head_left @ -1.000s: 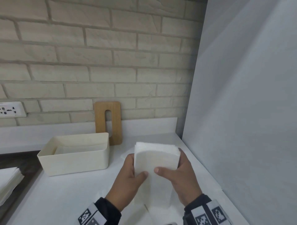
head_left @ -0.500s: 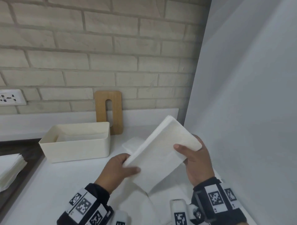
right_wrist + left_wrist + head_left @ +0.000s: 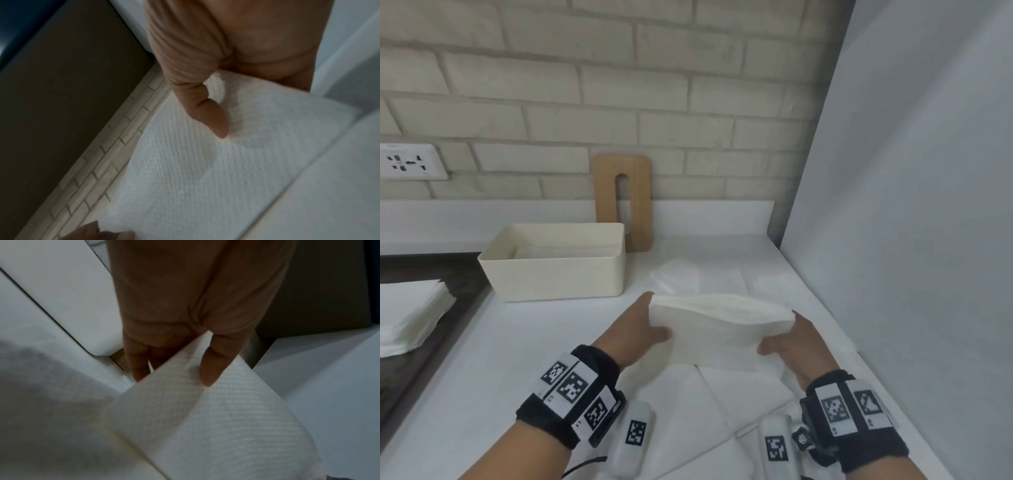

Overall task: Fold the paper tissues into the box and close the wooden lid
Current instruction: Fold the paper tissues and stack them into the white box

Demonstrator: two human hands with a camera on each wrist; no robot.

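White counter point(image 3: 482, 359): we pinch tissues point(image 3: 719, 329) at both ends, left hand point(image 3: 633, 329), right hand point(image 3: 798, 346), flat for the box point(image 3: 558, 263).

The tissues point(image 3: 719, 329) were white with a fine embossed weave, plain in the left wrist view point(image 3: 216, 426). The box point(image 3: 554, 270) was cream. The lid point(image 3: 622, 202) was light brown wood with a slot. The worktop point(image 3: 482, 370) was white, beside a dark brown surface point(image 3: 417, 359). The wall point(image 3: 585, 85) was beige brick with pale joints, the panel point(image 3: 928, 205) grey-white, the socket point(image 3: 410, 161) white. Wristbands point(image 3: 571, 387) were black with black-and-white square codes. A white stack point(image 3: 407, 315) lay left.
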